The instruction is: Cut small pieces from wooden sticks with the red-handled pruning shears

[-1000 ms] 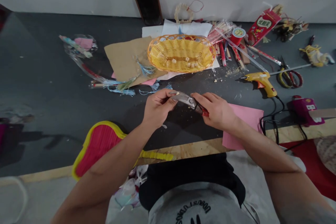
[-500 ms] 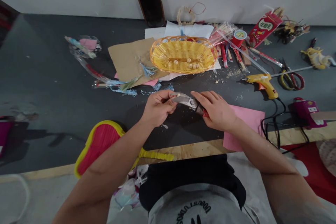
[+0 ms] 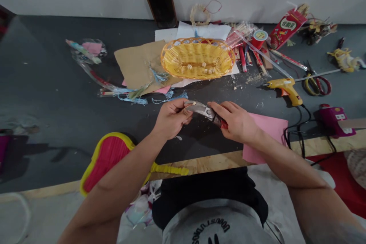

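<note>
Left hand [image 3: 171, 119]: thumb and fingertips brought together in a pinch on a small pale piece [image 3: 194, 103], which sits against the blade end of the cutting tool. Right hand [image 3: 239, 121]: fingers curled around the tool's red handle, most of which the palm hides. Hand shears with curved silver metal blades [image 3: 202, 110], one pair: held between the two hands over the dark grey tabletop [image 3: 200, 146], before the basket; blade tips toward the left hand, handle in the right; long axis running crosswise, sloping from the tips, farther from the body, down to the handle, nearer it. Pink paper sheet [image 3: 268, 133], one, flat at the table edge, partly under the right forearm. Fan-like red panel with yellow border [image 3: 110, 156], one, partly behind the left forearm. Oval yellow woven basket with orange rim [image 3: 174, 73], one, lengthwise across the table beyond the hands, holding several small pale bits [image 3: 204, 65]. Brown paper sheet [image 3: 134, 63], one, left of the basket; light blue tassels [image 3: 134, 100] near its lower edge. Yellow glue gun [image 3: 288, 90], one, right of the basket, nozzle leftward. Scissors with yellow and red handles [image 3: 323, 85], one pair, beside it. Red spool with pale top [image 3: 259, 39] and red drink carton [image 3: 287, 26], far right of the basket.
</note>
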The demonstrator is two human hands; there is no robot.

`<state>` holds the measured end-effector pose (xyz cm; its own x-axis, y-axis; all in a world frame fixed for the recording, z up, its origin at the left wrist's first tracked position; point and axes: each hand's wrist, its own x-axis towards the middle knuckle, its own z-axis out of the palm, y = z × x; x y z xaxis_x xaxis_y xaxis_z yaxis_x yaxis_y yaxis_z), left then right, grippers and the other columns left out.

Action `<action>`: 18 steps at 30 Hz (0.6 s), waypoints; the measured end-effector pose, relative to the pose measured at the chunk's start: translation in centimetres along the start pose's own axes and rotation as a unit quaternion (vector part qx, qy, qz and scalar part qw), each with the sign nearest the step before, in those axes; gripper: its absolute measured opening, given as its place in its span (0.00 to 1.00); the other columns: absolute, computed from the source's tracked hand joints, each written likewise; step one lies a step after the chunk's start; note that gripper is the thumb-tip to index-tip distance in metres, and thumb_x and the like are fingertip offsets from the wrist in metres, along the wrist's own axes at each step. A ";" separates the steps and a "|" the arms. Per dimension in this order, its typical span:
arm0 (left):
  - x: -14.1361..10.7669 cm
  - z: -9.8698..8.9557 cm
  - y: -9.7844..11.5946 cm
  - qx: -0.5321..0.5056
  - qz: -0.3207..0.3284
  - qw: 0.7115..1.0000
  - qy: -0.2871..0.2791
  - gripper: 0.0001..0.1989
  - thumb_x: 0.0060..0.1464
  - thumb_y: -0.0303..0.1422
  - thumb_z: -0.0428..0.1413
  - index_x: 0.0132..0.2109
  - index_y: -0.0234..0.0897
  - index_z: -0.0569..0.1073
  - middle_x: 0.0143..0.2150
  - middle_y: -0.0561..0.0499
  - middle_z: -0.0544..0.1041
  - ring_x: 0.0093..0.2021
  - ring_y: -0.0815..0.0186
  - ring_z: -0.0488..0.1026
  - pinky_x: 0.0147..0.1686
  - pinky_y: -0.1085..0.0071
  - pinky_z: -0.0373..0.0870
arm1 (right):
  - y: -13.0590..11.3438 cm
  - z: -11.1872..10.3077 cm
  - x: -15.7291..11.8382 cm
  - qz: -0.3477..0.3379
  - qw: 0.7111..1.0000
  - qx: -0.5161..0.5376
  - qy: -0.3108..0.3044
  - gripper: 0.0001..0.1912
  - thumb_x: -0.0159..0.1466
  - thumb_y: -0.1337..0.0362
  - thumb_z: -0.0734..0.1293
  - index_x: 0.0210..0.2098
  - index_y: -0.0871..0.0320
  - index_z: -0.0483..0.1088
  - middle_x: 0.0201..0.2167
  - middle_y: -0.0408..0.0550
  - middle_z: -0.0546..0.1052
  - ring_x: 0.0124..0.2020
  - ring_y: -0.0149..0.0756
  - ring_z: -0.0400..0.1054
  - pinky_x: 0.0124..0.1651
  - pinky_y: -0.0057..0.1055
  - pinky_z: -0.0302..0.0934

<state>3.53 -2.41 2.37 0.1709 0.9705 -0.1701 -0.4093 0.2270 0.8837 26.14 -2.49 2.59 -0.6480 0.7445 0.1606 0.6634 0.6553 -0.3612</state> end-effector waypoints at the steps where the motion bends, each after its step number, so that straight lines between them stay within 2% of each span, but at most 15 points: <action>1: 0.0 0.0 -0.1 -0.001 -0.001 1.000 0.002 0.18 0.40 0.38 0.74 0.25 0.33 0.74 0.18 0.58 0.63 0.16 0.77 0.57 0.17 0.78 0.54 | -0.1 0.0 -0.1 0.006 1.000 -0.004 -0.001 0.33 0.61 0.72 0.62 0.66 0.58 0.61 0.48 0.54 0.75 0.46 0.45 0.70 0.53 0.42 0.66; 4: 0.0 -0.2 -0.5 0.010 0.010 1.000 0.006 0.17 0.43 0.40 0.73 0.27 0.34 0.76 0.18 0.58 0.63 0.17 0.77 0.58 0.17 0.79 0.54 | -0.2 0.0 0.0 0.023 1.000 -0.012 -0.013 0.31 0.61 0.72 0.62 0.64 0.58 0.63 0.47 0.54 0.75 0.45 0.44 0.70 0.51 0.40 0.67; 6: 0.2 -0.4 -0.7 0.033 0.028 0.999 0.014 0.16 0.43 0.41 0.73 0.31 0.34 0.79 0.20 0.56 0.68 0.19 0.76 0.62 0.18 0.78 0.58 | -0.2 -0.1 0.1 0.036 0.999 -0.017 -0.015 0.31 0.62 0.71 0.62 0.64 0.58 0.63 0.48 0.55 0.75 0.46 0.45 0.70 0.51 0.41 0.66; 10: 0.4 -0.6 -1.0 0.069 0.068 0.993 0.062 0.16 0.41 0.39 0.74 0.32 0.36 0.79 0.24 0.53 0.74 0.22 0.73 0.67 0.21 0.77 0.65 | -0.3 -0.1 0.5 0.053 0.998 -0.035 -0.015 0.35 0.62 0.70 0.62 0.69 0.57 0.58 0.54 0.57 0.74 0.52 0.49 0.67 0.54 0.45 0.65; 14: 0.4 -0.8 -1.3 0.071 0.089 0.989 0.096 0.14 0.40 0.37 0.74 0.30 0.36 0.79 0.22 0.55 0.73 0.19 0.74 0.65 0.18 0.77 0.60 | -0.5 -0.1 0.6 0.053 0.997 -0.054 -0.034 0.38 0.62 0.70 0.61 0.72 0.58 0.53 0.56 0.59 0.72 0.54 0.52 0.65 0.53 0.47 0.64; 18: 0.4 -1.0 -1.3 0.064 0.078 0.992 0.075 0.11 0.39 0.33 0.72 0.27 0.36 0.78 0.20 0.55 0.71 0.18 0.74 0.63 0.18 0.76 0.58 | -0.6 -0.3 0.5 0.045 0.996 -0.052 -0.047 0.38 0.63 0.68 0.61 0.72 0.59 0.53 0.57 0.59 0.72 0.54 0.53 0.64 0.53 0.48 0.64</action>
<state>3.24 -2.19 0.70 -0.0257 0.9963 -0.0816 -0.3005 0.0701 0.9512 25.52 -2.42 3.16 -0.6133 0.7887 0.0426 0.7526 0.5999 -0.2715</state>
